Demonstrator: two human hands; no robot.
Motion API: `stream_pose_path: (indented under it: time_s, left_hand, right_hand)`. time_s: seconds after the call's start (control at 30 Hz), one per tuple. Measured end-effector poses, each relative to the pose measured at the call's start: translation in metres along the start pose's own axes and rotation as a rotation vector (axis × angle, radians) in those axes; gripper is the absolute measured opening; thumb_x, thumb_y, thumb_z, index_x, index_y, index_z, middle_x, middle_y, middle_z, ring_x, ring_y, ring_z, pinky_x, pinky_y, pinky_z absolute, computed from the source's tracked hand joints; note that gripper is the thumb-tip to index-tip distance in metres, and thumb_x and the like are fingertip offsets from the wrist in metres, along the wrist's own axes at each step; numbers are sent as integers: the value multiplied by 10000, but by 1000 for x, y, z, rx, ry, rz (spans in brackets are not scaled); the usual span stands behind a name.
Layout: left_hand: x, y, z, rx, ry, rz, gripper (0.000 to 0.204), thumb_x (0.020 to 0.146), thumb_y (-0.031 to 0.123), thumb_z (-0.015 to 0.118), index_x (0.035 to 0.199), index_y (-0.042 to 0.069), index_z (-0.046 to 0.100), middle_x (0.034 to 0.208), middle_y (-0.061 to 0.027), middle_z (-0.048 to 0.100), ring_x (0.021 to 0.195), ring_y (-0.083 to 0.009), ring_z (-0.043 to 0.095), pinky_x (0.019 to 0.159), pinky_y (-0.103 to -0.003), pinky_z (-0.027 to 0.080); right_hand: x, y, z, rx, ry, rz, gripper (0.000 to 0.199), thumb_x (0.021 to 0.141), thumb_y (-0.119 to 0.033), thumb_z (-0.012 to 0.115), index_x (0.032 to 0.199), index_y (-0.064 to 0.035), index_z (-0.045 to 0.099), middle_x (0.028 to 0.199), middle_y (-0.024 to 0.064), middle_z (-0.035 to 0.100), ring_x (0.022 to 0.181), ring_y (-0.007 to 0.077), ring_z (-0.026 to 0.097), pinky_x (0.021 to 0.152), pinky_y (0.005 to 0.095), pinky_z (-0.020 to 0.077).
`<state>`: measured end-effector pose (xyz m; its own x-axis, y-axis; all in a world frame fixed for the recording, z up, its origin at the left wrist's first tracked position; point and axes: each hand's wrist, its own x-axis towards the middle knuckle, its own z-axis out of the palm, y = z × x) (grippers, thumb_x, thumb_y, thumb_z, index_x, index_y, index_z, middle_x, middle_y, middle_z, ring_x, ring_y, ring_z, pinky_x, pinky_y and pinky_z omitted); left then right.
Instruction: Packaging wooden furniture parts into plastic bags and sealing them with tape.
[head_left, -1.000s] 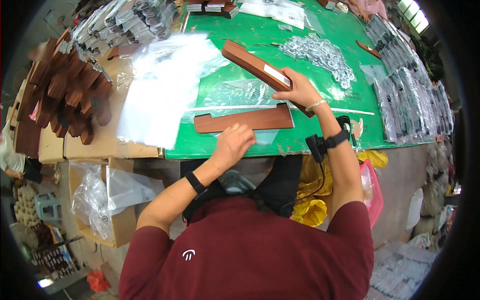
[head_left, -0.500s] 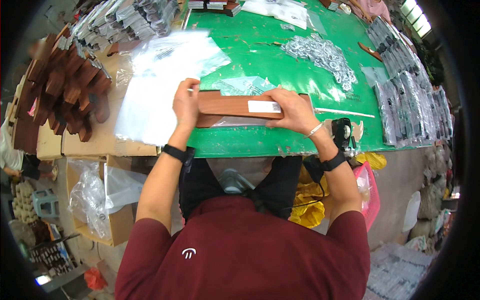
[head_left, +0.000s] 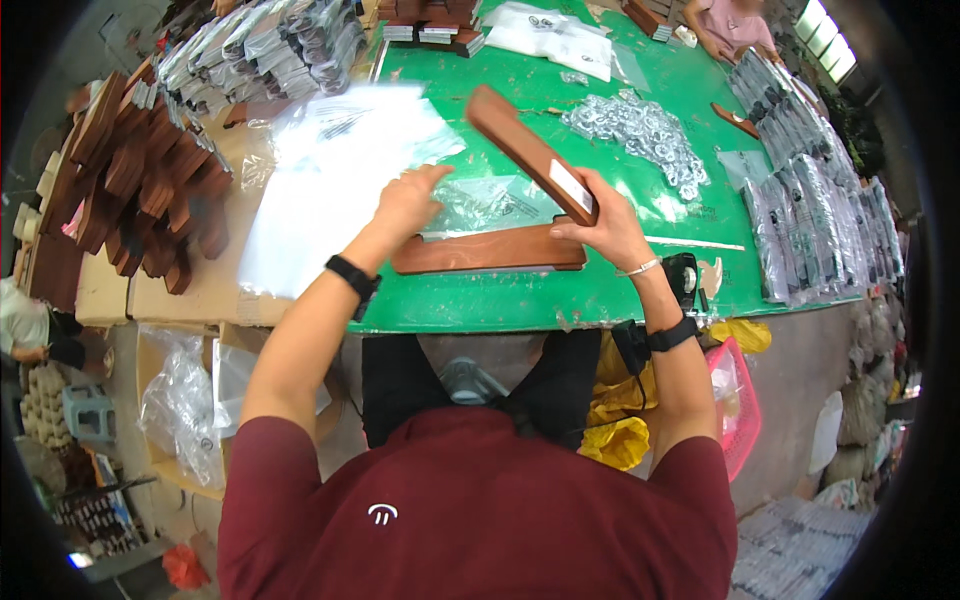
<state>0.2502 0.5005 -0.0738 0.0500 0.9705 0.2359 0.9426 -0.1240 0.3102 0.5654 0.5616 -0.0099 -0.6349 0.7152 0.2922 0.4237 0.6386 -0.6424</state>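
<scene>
A reddish-brown wooden piece point(head_left: 525, 145) with a white label is gripped at its near end by my right hand point(head_left: 612, 228). It slants up, with its far end pointing away to the left. Below it, a second brown wooden piece point(head_left: 490, 252) lies lengthwise on the green tabletop by the near edge. My left hand point(head_left: 405, 205) is off the wood, fingers stretched out, just past that piece's left end. Beside those fingers a clear plastic bag point(head_left: 490, 205) lies flat. Left of the hand spreads a pile of whitish plastic bags point(head_left: 320, 190).
Brown wooden pieces point(head_left: 140, 180) are stacked at the left, bagged ones point(head_left: 270, 50) behind them. A heap of small clear packets point(head_left: 640, 135) lies far right of centre. Bagged stacks point(head_left: 815, 220) line the right side, and a black tape dispenser point(head_left: 682, 278) stands nearer. Another person point(head_left: 730, 30) sits far right.
My right hand has raised and tilted the labelled wooden piece, which both hands held level before. My left hand has let go of it, and the second piece beneath now shows.
</scene>
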Motion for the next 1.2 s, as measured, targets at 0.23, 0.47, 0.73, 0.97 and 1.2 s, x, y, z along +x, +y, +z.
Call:
stream_pose_path:
  time_s: [0.23, 0.47, 0.73, 0.97, 1.2]
  left_hand:
    - [46, 20, 52, 186, 55, -74, 348, 803, 107, 676, 1148, 116, 630, 1091, -89, 644, 1017, -319, 628, 839, -453, 524]
    - [26, 51, 2, -296, 77, -191, 141, 884, 173, 624, 949, 49, 633, 937, -127, 695, 879, -335, 658, 733, -437, 506]
    - [-58, 84, -5, -256, 149, 328, 78, 847, 99, 602, 919, 86, 576, 834, -87, 566, 833, -297, 578, 708, -421, 461]
    - [-119, 95, 37, -44, 53, 289, 68, 851, 126, 632, 871, 79, 587, 929, -62, 582, 882, -255, 560, 751, -380, 453]
    - [-141, 100, 30, -192, 96, 219, 72, 846, 123, 658, 896, 89, 617, 931, -43, 586, 884, -252, 562, 748, -383, 457]
  right_hand:
    - [-40, 15, -5, -9, 106, 155, 770, 672, -344, 882, 1286, -30, 540, 1133, 178, 665, 1050, 338, 649, 887, 397, 501]
    - [-35, 28, -5, 29, 191, 162, 756, 672, -338, 891, 1271, -31, 547, 1109, 159, 664, 984, 301, 648, 855, 380, 499]
    - [-14, 1, -6, 36, 193, 86, 769, 655, -339, 894, 1279, -44, 554, 1120, 134, 661, 998, 300, 645, 860, 383, 503]
    - [8, -30, 24, -247, 16, -214, 828, 602, -320, 890, 1316, -91, 539, 1176, 122, 634, 1071, 343, 607, 888, 420, 501]
    - [-4, 12, 87, -398, -274, -310, 869, 621, -306, 886, 1366, -92, 493, 1146, 119, 591, 1093, 325, 567, 928, 431, 457]
